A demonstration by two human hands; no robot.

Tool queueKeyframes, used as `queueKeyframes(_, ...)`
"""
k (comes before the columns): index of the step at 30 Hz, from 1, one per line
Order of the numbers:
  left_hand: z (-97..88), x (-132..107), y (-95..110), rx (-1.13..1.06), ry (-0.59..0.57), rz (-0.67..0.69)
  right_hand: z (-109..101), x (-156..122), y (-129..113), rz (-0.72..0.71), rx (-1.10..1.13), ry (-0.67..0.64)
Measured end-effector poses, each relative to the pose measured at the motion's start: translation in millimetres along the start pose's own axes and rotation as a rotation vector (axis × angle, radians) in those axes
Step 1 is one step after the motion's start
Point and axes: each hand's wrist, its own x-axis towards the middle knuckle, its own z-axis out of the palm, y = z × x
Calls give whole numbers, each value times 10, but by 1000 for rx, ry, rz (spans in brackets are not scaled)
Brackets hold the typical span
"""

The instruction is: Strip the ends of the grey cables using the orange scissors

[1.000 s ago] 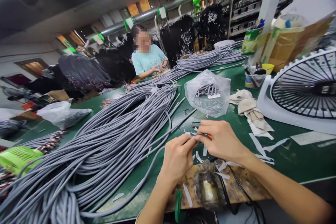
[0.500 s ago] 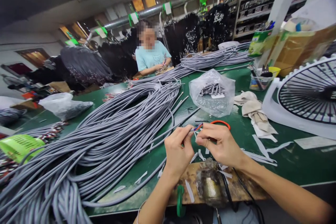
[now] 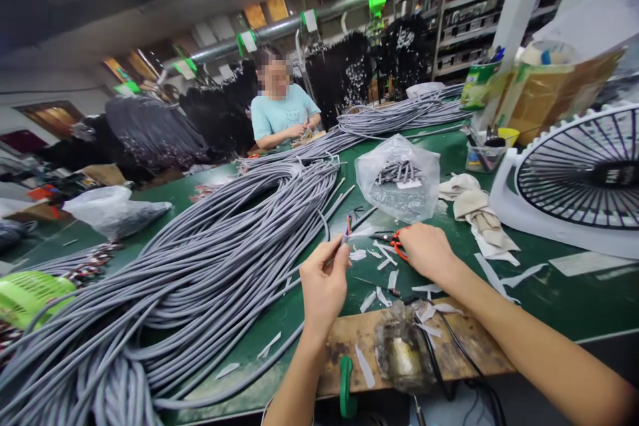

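Note:
My left hand (image 3: 325,283) is closed around the stripped end of a grey cable (image 3: 344,239), pinched between thumb and fingers. Short coloured wires (image 3: 348,223), orange and blue among them, stick up from that end, and a thin whitish strip (image 3: 363,231) runs off to the right. Over the table, my right hand (image 3: 426,249) has its fingers round the orange handles of a pair of scissors (image 3: 399,244); their dark blades point left toward the cable end. White scraps (image 3: 384,256) lie below both hands.
A big bundle of grey cables (image 3: 239,233) covers the left. Ahead sits a clear bag (image 3: 397,180) of short dark pieces; a white fan (image 3: 574,193) stands at right. Nearer are a wooden board (image 3: 344,333) and a taped metal block (image 3: 404,353). A co-worker (image 3: 284,113) sits opposite.
My right hand has left the coloured wires, moved right and taken hold of the scissors. My left hand has shifted slightly left, still holding the cable, whose wires now point up.

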Motion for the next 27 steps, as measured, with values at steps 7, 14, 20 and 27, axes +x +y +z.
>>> queueKeyframes(7,-30,11,96,-108,8,-32,-69,-17,-79,-95,229,322)
queueKeyframes(14,-27,8,122,-285,-50,-91,-38,-99,-232,-437,544,694)
queueKeyframes(20,3,-24,179,-216,-95,-108,-8,-102,-185,-431,327,829)
queueKeyframes(27,23,-6,150,-326,-44,-160,-80,-179,-158,-456,21,915)
